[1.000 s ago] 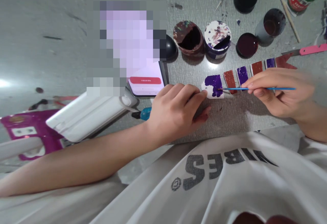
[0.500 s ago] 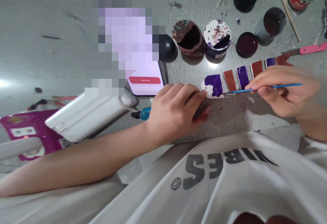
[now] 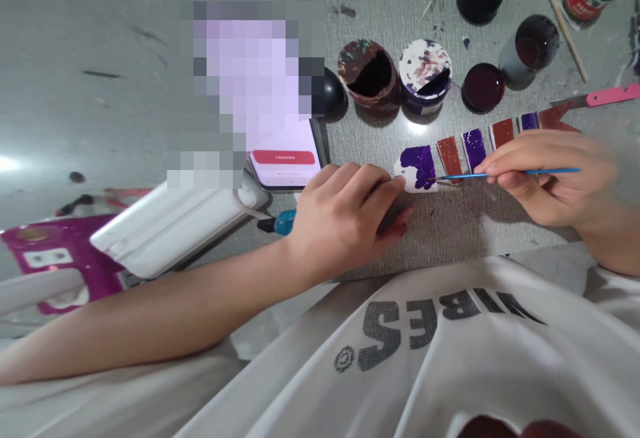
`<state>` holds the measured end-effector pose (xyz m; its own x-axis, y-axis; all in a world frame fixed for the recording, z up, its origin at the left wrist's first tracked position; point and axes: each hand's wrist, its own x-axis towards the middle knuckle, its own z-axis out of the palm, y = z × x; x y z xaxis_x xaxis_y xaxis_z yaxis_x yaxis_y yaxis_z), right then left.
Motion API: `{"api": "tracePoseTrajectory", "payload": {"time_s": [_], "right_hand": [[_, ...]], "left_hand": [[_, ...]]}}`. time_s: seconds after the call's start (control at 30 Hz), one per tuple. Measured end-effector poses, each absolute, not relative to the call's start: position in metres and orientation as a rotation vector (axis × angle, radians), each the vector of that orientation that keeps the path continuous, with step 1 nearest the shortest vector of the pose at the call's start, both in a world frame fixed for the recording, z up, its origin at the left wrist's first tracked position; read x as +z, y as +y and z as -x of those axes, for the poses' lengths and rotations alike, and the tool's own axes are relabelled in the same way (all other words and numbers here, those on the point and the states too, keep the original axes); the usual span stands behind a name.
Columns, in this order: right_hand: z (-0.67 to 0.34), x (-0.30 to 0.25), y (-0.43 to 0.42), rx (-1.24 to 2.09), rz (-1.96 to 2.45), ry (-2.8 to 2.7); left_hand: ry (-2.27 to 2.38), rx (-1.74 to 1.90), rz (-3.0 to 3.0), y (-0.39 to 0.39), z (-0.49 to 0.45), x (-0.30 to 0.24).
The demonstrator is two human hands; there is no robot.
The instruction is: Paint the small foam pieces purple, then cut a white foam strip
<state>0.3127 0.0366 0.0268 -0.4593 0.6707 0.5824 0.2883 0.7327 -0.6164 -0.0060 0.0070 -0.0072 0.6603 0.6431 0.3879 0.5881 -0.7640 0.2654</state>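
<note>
My right hand (image 3: 545,171) pinches a thin blue paintbrush (image 3: 535,172), whose tip rests on the purple paint of a small white piece (image 3: 409,178). That piece has a small hole near its left end, and its lower edge is still white. With a fingertip, my left hand (image 3: 345,215) presses down the left end of the piece; its thumb lies apart on the table. Beside the piece runs a row of painted strips: a brown strip (image 3: 450,158), a purple strip (image 3: 474,148), another brown strip (image 3: 503,137) and more, partly hidden behind my right hand.
Behind the strips stand a brown paint jar (image 3: 367,108), a purple paint jar (image 3: 425,101), a cup (image 3: 537,45) and dark lids (image 3: 483,87). A pink-handled knife (image 3: 613,95) lies right. To the left are a lit phone (image 3: 285,168), a white box-like device (image 3: 175,231) and a purple socket block (image 3: 100,238).
My right hand has shifted slightly left, carrying the brush tip a little further up and left onto the purple paint. My left hand and the piece stay in place.
</note>
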Motion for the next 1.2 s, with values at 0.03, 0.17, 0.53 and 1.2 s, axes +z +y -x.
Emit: {"api": "tracePoseTrajectory", "payload": {"time_s": [0.03, 0.17, 0.53, 1.2], "right_hand": [[-0.313, 0.026, 0.037, 0.535, 0.736, -2.051], [-0.313, 0.025, 0.035, 0.490, 0.788, -1.969], [-0.316, 0.026, 0.034, 0.581, 0.792, -1.967], [-0.320, 0.022, 0.033, 0.572, 0.844, -1.918]], "left_hand": [[1.019, 0.717, -2.756, 0.007, 0.006, -0.007], [1.003, 0.734, -2.765, 0.007, 0.006, -0.007], [1.025, 0.706, -2.750, 0.007, 0.006, -0.007], [1.030, 0.715, -2.765, 0.007, 0.006, -0.007]]}}
